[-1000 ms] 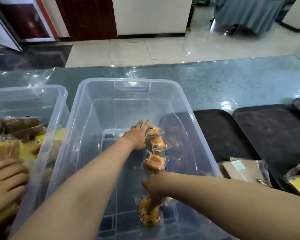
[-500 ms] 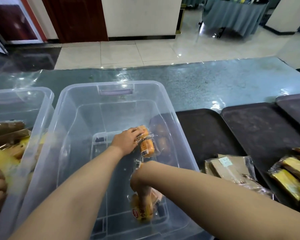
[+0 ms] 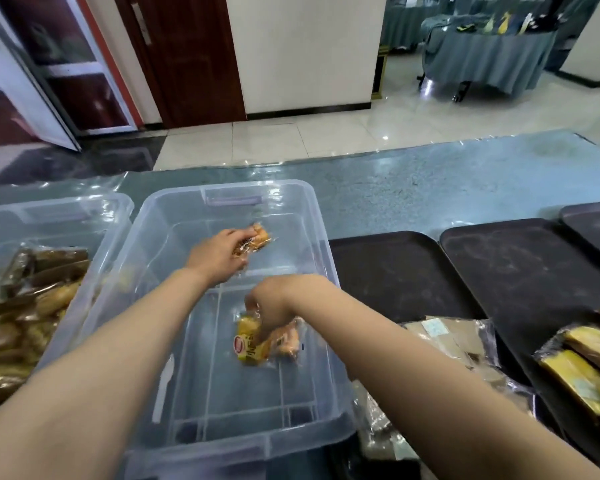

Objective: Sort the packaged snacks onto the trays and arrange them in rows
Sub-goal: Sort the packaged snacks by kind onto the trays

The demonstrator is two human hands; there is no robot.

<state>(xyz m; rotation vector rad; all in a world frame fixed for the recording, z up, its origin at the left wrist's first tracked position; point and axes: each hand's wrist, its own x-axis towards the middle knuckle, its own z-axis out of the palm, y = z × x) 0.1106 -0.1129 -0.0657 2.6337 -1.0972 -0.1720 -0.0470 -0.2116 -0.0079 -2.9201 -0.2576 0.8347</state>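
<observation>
Both my arms reach into a clear plastic bin point(image 3: 146, 244) in the middle of the table. My left hand point(image 3: 215, 254) grips an orange packaged snack point(image 3: 257, 239) lifted near the bin's far side. My right hand point(image 3: 274, 303) pinches the top of a yellow-and-orange packaged snack point(image 3: 260, 342) that hangs just above the bin's floor. Dark brown trays point(image 3: 395, 271) lie to the right of the bin; the nearest one is bare where it shows.
A second clear bin point(image 3: 49, 216) at the left holds several brown and yellow packets point(image 3: 32, 306). Brown-wrapped packets point(image 3: 454, 337) lie by the bin's right side, and yellow packets point(image 3: 582, 368) sit on a tray point(image 3: 516, 271) at the right edge.
Both hands have closed on snacks and lifted them off the bin's floor. The left hand's snack rose toward the far side. The other person's hand at the left bin is gone from view.
</observation>
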